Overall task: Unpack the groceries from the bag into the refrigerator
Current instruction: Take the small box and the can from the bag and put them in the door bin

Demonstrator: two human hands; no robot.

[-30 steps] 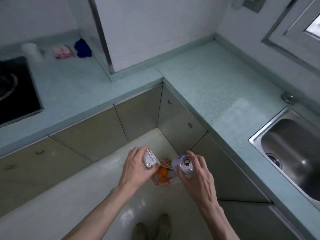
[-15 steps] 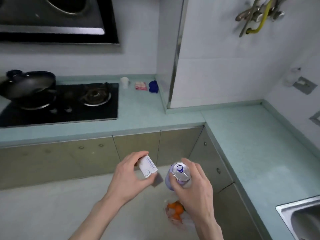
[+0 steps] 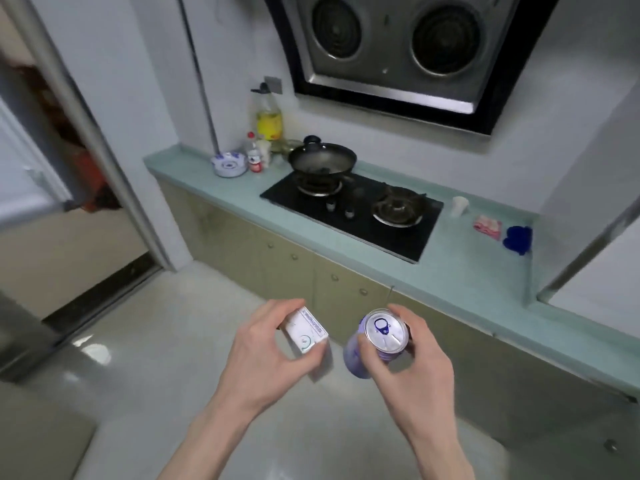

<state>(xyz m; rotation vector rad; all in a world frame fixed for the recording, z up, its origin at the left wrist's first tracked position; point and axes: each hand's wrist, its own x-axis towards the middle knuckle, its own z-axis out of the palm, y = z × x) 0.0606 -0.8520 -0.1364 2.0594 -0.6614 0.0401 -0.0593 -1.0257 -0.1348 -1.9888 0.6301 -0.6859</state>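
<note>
Kitchen counter (image 3: 460, 271) beyond your hands carries a stove (image 3: 349, 209); the doorway is blurred. Your left hand (image 3: 263, 362) grips a box (image 3: 306, 336); your right hand (image 3: 412, 368) grips a can (image 3: 377, 337) just beside it.

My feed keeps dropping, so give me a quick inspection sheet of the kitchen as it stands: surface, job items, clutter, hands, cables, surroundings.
Surface: teal countertop with a black gas hob set in it.
Job's things: white carton and purple can, both in hand over the floor; no bag or refrigerator interior seen.
Clutter: wok on the left burner; oil bottle, small red-capped bottle and patterned bowl at the counter's far end; white cup, pink packet, blue item right of the hob.
Hands: left hand grips the carton; right hand grips the can.
Cables: nothing seen.
Surroundings: range hood above the hob; doorway at left, blurred.
</note>
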